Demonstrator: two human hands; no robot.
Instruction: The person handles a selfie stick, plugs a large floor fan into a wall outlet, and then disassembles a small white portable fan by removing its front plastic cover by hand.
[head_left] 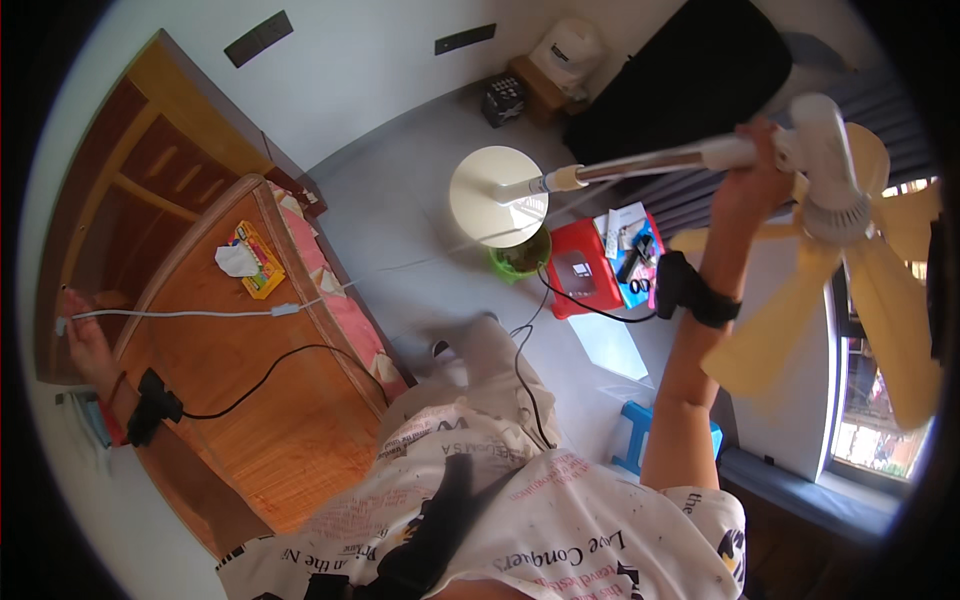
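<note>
Pedestal fan (650, 163) at arm's length: a person grips the upper pole in the right hand (757, 175), fingers closed around it just below the motor housing (828, 150). Cream blades (778, 312) fan out past the wrist toward the window side, with no guard around them. The long axis runs from the round cream base (485, 190), near the middle of the view and down by the grey floor (370, 225), up and across to the person's right; whether the pole stands plumb or leans cannot be told from this angle.

Nearer the fan by far is the right arm, raised and stretched forward, its wrist wrapped in a black strap (715, 308). Well apart, on the opposite side, the left hand (90, 340) reaches out beside the wooden headboard (125, 185), fingers appearing pinched on the end of a white cord (180, 314); their exact hold is too small to make out. That cord spans the gap between the two hands, passing over the bed (300, 450) and thinning as it nears the pole.

Beside the base sit a green bin (520, 262) and a red stool (580, 270) bearing small items; a blue stool (632, 440) stands below the right forearm.
</note>
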